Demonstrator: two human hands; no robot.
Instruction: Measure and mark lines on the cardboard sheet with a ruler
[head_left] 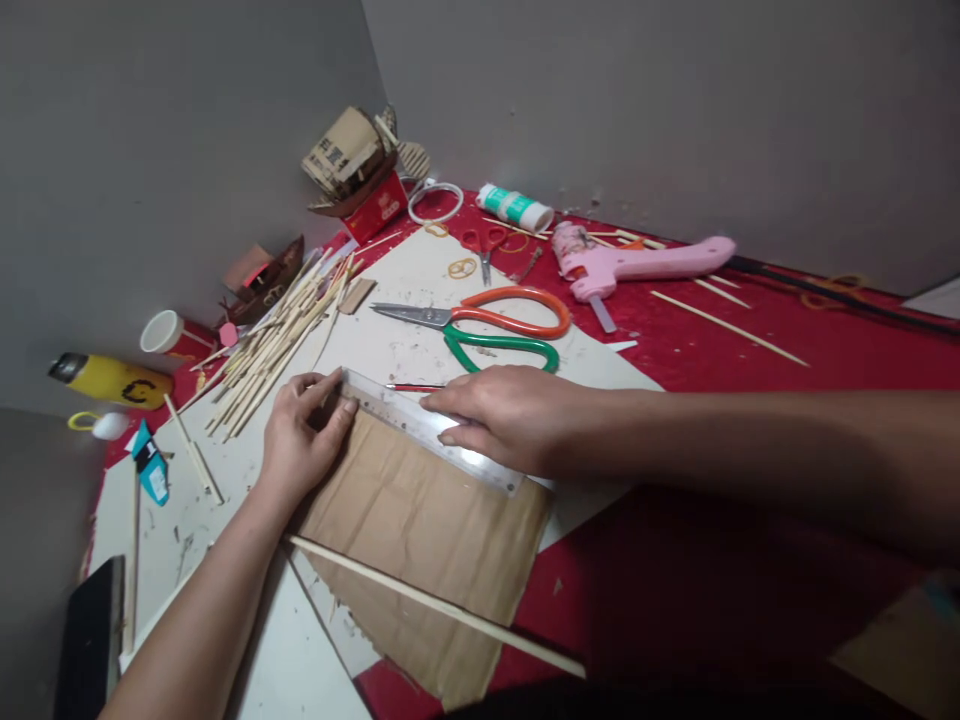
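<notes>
A clear plastic ruler (pixel 390 410) lies slanted along the far edge of a brown cardboard sheet (pixel 420 520). My left hand (pixel 304 440) pinches the ruler's left end between thumb and bent fingers. My right hand (pixel 502 415) lies flat on the ruler's right half, fingers stretched out and pressing down. A thin red and black pencil (pixel 416 387) rests just beyond the ruler, between my hands. A long wooden stick (pixel 420 600) lies across the near part of the cardboard.
Orange and green scissors (pixel 495 325) lie behind my right hand. A pile of wooden sticks (pixel 277 335) is at the left, a pink glue gun (pixel 637 262) and glue stick (pixel 516 207) at the back. Cardboard models (pixel 352 160) fill the corner. A yellow bottle (pixel 112 380) lies far left.
</notes>
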